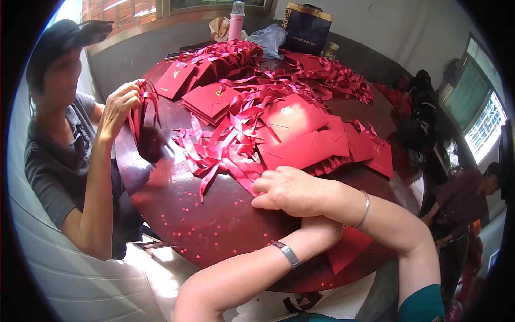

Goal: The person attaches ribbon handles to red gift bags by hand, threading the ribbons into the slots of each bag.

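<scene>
My arms cross over the near side of the table, the right above the left. My right hand (287,188) reaches leftward with its fingers curled closed on a pink-red ribbon (244,174) at the edge of a ribbon heap. Under my right forearm, the back of my left hand (324,228) shows in part; its fingers are hidden. Beside it lies a red paper gift bag (348,249), partly covered by my right arm. Just beyond my hands spreads a pile of red gift bags (298,147) with gold marks and ribbon handles.
A round dark red table (214,225) carries more ribboned bags (230,53) and scattered small red dots. At left, a co-worker's hand (120,107) holds red bags. A pink bottle (236,24), clear plastic bag (268,40) and dark blue paper bag (307,32) stand behind.
</scene>
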A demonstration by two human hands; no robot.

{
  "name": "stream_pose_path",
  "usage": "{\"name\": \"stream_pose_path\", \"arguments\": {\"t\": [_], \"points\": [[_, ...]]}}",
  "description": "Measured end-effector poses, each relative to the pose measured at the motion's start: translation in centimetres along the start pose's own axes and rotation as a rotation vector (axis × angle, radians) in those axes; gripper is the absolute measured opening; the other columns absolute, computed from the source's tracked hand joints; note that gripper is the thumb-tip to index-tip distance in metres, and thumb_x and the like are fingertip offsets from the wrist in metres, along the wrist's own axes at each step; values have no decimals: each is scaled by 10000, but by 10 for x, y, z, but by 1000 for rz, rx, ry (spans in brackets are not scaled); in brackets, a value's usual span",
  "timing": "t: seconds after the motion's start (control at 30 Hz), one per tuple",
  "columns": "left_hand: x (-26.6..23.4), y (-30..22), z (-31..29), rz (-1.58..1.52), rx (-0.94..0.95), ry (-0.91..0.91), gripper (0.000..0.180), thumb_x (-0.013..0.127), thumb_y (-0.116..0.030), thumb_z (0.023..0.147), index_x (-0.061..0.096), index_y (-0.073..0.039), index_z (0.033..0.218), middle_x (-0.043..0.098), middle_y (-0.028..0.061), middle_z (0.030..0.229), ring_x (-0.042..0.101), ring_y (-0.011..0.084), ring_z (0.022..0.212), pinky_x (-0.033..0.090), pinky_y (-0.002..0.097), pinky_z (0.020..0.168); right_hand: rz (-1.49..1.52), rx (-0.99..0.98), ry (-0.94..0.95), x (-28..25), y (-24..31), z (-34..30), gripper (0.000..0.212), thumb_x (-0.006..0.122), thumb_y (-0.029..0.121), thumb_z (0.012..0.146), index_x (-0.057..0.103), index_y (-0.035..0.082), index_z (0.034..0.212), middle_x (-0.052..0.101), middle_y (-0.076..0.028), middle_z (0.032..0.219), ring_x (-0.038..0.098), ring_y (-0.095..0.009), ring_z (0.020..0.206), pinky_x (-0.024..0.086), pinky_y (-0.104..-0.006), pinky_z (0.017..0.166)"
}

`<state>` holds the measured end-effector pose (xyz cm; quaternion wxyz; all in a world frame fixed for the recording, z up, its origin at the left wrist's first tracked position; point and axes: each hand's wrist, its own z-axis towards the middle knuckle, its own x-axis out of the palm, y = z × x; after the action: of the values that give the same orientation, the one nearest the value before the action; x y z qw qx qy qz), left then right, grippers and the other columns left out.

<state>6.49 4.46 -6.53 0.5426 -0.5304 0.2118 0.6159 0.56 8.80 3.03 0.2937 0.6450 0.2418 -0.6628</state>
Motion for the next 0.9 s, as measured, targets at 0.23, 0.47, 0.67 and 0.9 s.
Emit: {"name": "stream_pose_path", "arguments": {"t": [0.23,0.47,0.67,0.9], "points": [[13,-1,-3,-133,-82,-190,367,553,-269,919,581,-72,1227,619,147,1182,592,280,1110,439,429,944,311,-72,-162,4,2,-3,50,631,91,840,655,98,796,650,-67,1081,597,-225,1024,472,-359,842],[-20,12,11,-574,-117,32,324,717,-133,709,604,-18,989,663,208,875,653,347,902,500,450,751,1248,247,-1152,-73,-2,-80,215,491,138,1005,502,27,1190,540,-51,941,593,-129,766,513,-299,718],[-78,21,19,-719,-244,120,352,618,-97,755,617,5,1092,672,233,1001,636,378,1008,501,433,862,764,354,-1574,-128,-6,-206,187,504,144,1010,547,26,1149,481,1,856,393,-42,638,343,-211,585],[-63,27,21,-867,-392,152,267,669,-126,823,649,34,1035,704,161,943,683,235,886,526,337,804,365,777,-950,-42,31,-197,92,597,94,918,638,14,941,607,-17,787,557,-67,685,439,-210,597]]}}
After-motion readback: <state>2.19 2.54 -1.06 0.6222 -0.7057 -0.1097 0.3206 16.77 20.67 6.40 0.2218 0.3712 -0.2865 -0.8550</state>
